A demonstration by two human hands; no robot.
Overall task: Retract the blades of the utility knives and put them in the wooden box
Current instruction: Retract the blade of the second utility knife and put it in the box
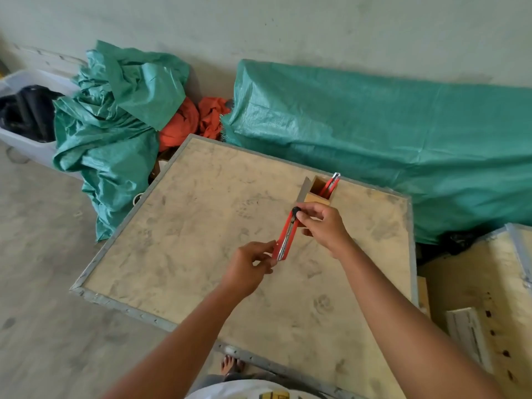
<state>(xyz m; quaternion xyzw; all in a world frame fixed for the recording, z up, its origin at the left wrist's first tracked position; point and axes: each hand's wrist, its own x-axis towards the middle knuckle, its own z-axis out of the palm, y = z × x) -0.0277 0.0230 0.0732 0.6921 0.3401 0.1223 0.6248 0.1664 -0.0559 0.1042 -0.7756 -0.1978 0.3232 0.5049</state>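
Note:
A red utility knife (285, 237) is held above the plywood crate top (201, 226). My left hand (250, 267) pinches its lower end. My right hand (324, 224) grips its upper end, with the fingertips on the black slider knob. No blade shows past either end. Just behind my right hand stands a small upright wooden box (316, 194). Two more red utility knives (331, 184) stick out of its open top, leaning to the right.
Green tarpaulins lie behind the crate, a crumpled heap (115, 122) and a covered long shape (388, 133), with orange cloth (195, 119) between. A white bin (26, 110) sits far left. Another crate (489, 298) is at the right. A bare foot (231, 365) shows below.

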